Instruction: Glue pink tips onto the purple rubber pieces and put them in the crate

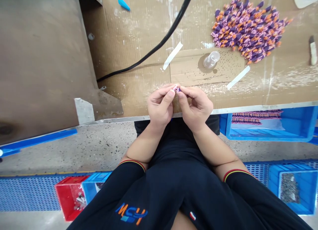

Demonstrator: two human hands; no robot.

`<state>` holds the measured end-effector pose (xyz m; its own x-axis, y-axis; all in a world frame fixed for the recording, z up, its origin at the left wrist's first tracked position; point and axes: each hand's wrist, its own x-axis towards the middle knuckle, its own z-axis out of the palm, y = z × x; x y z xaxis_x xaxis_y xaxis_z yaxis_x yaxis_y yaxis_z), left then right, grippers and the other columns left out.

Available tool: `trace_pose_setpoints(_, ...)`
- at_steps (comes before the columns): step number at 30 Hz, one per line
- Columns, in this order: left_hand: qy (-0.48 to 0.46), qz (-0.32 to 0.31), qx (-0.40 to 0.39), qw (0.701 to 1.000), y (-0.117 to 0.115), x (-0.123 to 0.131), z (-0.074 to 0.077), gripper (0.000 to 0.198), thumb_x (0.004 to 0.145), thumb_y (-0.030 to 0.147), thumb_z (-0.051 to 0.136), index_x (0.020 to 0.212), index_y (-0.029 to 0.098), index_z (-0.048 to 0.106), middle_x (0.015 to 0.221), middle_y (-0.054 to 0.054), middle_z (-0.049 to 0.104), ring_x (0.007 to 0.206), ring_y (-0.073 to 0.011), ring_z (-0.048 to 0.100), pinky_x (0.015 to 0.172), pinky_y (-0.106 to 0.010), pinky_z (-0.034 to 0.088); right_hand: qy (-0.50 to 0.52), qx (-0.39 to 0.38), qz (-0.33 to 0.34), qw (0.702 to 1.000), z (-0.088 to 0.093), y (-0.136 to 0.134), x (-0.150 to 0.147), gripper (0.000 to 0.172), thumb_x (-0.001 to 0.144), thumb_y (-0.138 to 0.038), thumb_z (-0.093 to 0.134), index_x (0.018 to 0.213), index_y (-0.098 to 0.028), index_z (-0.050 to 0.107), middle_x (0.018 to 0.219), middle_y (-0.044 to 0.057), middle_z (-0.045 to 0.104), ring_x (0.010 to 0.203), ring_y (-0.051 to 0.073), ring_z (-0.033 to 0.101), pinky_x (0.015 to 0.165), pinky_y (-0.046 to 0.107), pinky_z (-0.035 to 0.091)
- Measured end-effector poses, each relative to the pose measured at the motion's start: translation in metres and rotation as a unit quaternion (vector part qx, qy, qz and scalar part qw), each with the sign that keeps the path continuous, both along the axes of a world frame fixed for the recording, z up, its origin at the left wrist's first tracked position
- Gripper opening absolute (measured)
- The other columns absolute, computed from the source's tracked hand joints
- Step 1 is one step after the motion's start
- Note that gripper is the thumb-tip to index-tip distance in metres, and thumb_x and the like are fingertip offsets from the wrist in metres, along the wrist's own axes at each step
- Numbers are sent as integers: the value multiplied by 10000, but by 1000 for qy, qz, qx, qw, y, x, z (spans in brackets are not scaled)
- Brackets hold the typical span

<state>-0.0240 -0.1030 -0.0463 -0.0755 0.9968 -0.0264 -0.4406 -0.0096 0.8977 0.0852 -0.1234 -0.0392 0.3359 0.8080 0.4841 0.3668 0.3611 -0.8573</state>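
Between the fingertips of both hands is a small pink and purple piece (177, 89), mostly covered by the fingers. My left hand (161, 106) pinches it with thumb and forefinger from one side. From the other side my right hand (196, 106) grips it the same way. Both hands are just over the front edge of the cardboard-covered table (139, 91). A heap of small purple, pink and orange pieces (248, 28) lies at the back right. Nearer stands a small clear cup (211, 60) on a taped, spotted cardboard sheet (188, 69).
A black cable (159, 46) crosses the table beside a metal housing (44, 58) on the left. A blue nozzle-like piece (123, 4) lies at the back. Below the right edge, a blue bin (295, 124) holds rows of pink and purple pieces. A brush-like tool (313, 51) lies far right.
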Motion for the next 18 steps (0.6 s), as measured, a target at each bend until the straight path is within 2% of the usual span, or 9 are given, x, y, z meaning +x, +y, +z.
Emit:
trace_pose_setpoints(6, 2, -6, 12, 1000, 0, 0, 2, 222, 869, 546, 982, 960, 356, 912, 1069, -17, 858, 1018, -188, 813, 1012, -380, 697, 0, 17, -13, 1000, 0, 1, -2, 74, 1077, -339, 759, 1068, -304, 825, 990, 14, 868, 831, 186, 815, 766, 376, 709)
trace_pose_setpoints(12, 48, 5, -1, 999, 0, 0, 1, 359, 829, 654, 974, 932, 319, 898, 1080, -42, 849, 1032, -228, 815, 1007, -437, 706, 2, -15, -10, 1000, -5, 0, -1, 130, 1074, -419, 752, 1063, -304, 811, 975, 24, 842, 829, 202, 798, 804, 415, 712)
trace_pose_setpoints(15, 77, 32, 26, 996, -3, 2, 0, 346, 865, 645, 950, 947, 313, 899, 1076, -52, 843, 1043, -245, 823, 1028, -464, 700, -1, -13, -12, 1000, -5, -1, 0, 126, 1073, -414, 751, 1071, -304, 812, 980, 23, 843, 819, 198, 796, 799, 410, 713)
trace_pose_setpoints(18, 127, 49, 86, 987, -7, 2, 0, 233, 971, 561, 881, 1060, 347, 909, 1132, -47, 849, 1123, -253, 826, 1122, -482, 668, -14, 13, -31, 999, -4, -1, -1, 114, 1089, -392, 733, 1090, -310, 811, 977, 15, 846, 816, 192, 802, 761, 387, 711)
